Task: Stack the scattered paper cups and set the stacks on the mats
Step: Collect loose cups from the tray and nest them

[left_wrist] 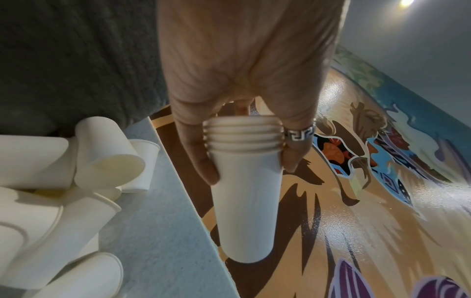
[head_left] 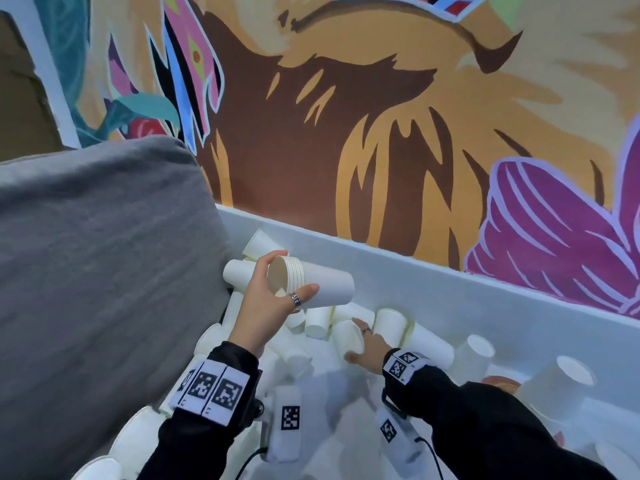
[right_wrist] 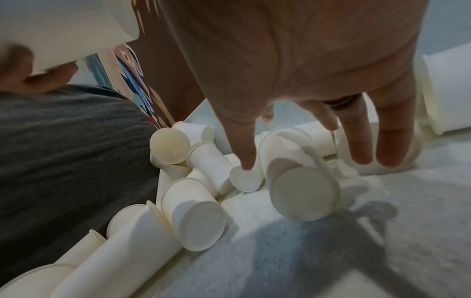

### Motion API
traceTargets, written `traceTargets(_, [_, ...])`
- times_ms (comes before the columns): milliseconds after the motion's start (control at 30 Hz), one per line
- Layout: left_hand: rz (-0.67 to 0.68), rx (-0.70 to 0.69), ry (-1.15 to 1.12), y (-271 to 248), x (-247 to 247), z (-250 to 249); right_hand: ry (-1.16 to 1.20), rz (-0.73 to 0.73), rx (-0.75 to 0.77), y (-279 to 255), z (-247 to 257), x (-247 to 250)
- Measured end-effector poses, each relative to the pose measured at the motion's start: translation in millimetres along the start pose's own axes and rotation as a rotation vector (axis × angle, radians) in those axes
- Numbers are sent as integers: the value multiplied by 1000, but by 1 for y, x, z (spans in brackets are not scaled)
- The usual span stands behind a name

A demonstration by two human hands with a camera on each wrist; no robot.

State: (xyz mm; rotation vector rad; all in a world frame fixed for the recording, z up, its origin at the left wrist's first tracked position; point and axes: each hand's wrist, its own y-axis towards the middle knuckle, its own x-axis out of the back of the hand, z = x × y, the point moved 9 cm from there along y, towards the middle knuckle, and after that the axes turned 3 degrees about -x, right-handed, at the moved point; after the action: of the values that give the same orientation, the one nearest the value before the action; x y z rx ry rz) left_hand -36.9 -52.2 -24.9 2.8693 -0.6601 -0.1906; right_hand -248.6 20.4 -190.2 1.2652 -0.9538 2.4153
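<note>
Left hand grips a ribbed-rimmed stack of smooth paper cups; right hand, fingers spread, touches a loose cup beside a grey cushion.

No legible text, brand, number or label is showing on any surface in the 3 views. The only sign-like markings are black-and-white square coded tags, which are carrying no readable characters: they are sitting on the left wristband, on the right wristband, and on 2 white straps hanging below the wrists. Small marks beside the tags are too blurred to read. The paper cups are showing plain white walls.
</note>
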Motion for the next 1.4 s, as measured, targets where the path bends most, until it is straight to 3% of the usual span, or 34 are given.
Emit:
traceTargets(400, [22,36,42,6,13,15,-112,34,9,25,14,-18])
traceTargets(533, [27,34,49,7,16,16,-151,20,-79,59,-13,-31])
traceTargets(667, [23,32,52,8,20,14,-168,23,9,15,19,-6])
traceTargets(967, [-4,-15,33,6,13,-3,57,-209,264,-70,44,90])
traceTargets(1400, [220,-20,-49,-37,-69,-45,224,-355,299,-194,-26,141])
